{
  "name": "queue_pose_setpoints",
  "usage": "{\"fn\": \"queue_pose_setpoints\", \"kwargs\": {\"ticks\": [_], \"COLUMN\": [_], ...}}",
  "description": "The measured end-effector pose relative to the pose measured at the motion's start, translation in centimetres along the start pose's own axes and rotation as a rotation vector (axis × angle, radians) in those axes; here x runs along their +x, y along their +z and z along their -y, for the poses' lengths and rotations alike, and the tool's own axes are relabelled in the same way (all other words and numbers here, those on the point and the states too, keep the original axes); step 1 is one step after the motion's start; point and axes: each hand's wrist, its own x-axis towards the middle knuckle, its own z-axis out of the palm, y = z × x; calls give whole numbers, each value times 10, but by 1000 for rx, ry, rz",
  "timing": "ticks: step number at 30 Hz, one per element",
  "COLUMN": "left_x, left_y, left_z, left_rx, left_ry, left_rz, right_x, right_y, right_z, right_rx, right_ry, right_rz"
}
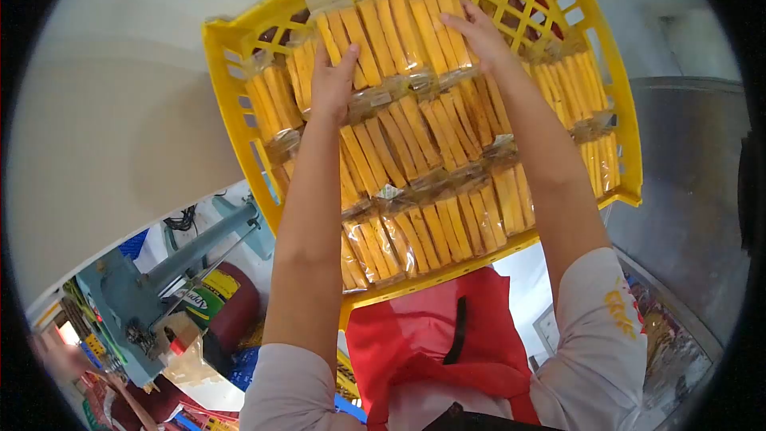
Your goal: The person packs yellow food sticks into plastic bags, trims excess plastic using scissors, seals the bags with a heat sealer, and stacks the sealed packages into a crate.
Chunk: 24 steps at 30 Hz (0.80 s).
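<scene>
A yellow plastic crate (219,96) holds rows of clear plastic packs of yellow, bread-like sticks (447,231). In its far row, a group of three packs (391,36) is pressed between my two hands. My left hand (331,84) grips the near left side of this group, thumb lying along the plastic. At the group's right end, my right hand (479,36) curls its fingers round the outer pack. My forearms cross over the nearer rows and cover part of them. Whether the held packs touch those beneath cannot be made out.
A red apron (439,335) is just below the crate's near edge. Left of it stands a blue-grey machine (120,311) by a dark red roll with a green and yellow label (215,295). A grey metal surface (686,191) is at the right.
</scene>
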Motion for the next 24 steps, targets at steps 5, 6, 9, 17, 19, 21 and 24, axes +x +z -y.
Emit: {"fn": "queue_pose_setpoints", "kwargs": {"ticks": [5,6,9,17,19,21,24], "left_x": [18,17,15,21,6,-1,-6], "left_y": [-13,-11,-1,-42,-43,-41,-36], "left_z": [19,13,-28,25,32,33,8], "left_rx": [817,1004,1341,1679,1632,1637,1594], "left_ry": [19,-84,-234,406,319,287,75], "left_rz": [-82,-27,138,-77,-90,-112,36], "right_x": [20,23,35,-8,-14,-19,-31], "right_y": [2,2,-6,39,36,35,31], "right_z": [-49,-54,-58,-54,-50,-55,-45], "right_rx": [-64,-58,-189,-1174,-1159,-1468,-1555], "right_ry": [189,192,141,85,181,97,-2], "right_rz": [31,31,33,-167,-98,-117,-121]}}
